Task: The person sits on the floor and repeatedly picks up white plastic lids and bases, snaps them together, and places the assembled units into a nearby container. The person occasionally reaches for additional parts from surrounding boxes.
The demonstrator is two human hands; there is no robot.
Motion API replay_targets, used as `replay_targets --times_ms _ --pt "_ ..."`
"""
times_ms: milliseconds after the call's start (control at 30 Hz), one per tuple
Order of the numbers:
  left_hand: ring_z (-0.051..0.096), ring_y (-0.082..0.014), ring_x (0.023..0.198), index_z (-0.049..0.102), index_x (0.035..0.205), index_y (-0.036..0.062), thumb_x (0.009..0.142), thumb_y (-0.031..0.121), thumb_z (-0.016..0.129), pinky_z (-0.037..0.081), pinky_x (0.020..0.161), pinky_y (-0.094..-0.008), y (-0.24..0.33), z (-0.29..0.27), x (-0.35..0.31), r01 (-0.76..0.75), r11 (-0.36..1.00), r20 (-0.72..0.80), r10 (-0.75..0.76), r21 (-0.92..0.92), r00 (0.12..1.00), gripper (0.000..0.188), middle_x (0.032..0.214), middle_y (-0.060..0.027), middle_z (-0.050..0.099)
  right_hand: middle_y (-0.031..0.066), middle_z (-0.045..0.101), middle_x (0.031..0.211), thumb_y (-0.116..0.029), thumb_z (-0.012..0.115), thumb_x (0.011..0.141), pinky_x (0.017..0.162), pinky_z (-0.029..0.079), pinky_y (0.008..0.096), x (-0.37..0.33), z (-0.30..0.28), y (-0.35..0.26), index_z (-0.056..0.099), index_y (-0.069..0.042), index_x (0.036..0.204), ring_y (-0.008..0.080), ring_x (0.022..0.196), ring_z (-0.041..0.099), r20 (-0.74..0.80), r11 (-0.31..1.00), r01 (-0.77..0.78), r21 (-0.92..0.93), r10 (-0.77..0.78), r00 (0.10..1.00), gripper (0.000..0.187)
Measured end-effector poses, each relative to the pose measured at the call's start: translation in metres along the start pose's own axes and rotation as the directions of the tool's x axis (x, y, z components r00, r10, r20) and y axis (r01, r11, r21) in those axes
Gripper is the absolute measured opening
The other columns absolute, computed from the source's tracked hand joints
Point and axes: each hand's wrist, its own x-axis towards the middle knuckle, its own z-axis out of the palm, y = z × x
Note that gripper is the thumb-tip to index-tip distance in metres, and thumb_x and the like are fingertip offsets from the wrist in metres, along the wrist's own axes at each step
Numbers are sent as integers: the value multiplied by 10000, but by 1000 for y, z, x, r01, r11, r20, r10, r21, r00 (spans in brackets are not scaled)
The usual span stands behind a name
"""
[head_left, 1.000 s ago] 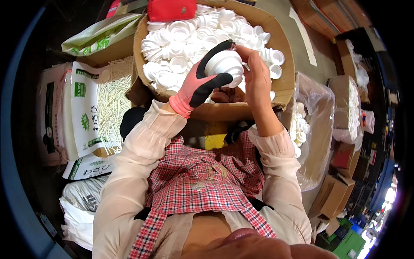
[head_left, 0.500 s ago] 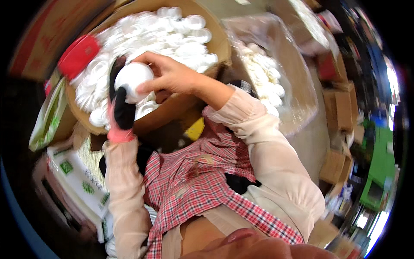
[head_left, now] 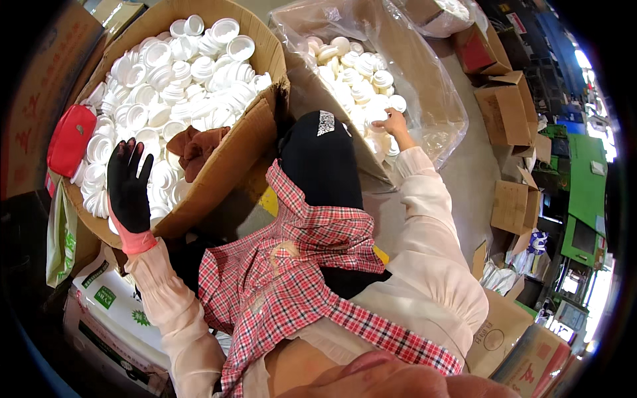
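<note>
My left hand (head_left: 130,186), in a black glove with a pink cuff, is open with its fingers spread. It is over the near left part of a large cardboard box (head_left: 249,132) heaped with white plastic lids (head_left: 158,54). My right hand (head_left: 397,125), bare, reaches into a second box lined with clear plastic (head_left: 424,79). Its thumb and fingers are apart, just above cream-white round plastic pieces (head_left: 361,89). Nothing shows gripped in it, though the pieces under the fingertips are partly covered.
A brown cloth (head_left: 197,151) and a red pouch (head_left: 71,140) lie on the lid box's edges. White printed sacks (head_left: 113,298) are at lower left. Open cartons (head_left: 507,109) line the right side, near a green machine (head_left: 584,199). My black-clad knee (head_left: 322,159) is between the boxes.
Both hands were together on a white round piece over the lid box. They have parted: the right swung right to the lined box, the left lowered and spread. My view shifted.
</note>
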Motion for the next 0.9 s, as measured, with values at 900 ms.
replay_targets --times_ms 900 --pt "599 -138 1026 598 1150 19 930 234 545 465 889 -272 45 -46 -14 -138 975 -346 192 176 918 312 1096 -57 634 144 671 961 -210 583 785 792 489 428 -192 138 -492 654 -83 975 333 914 628 596 48 948 -316 -767 237 239"
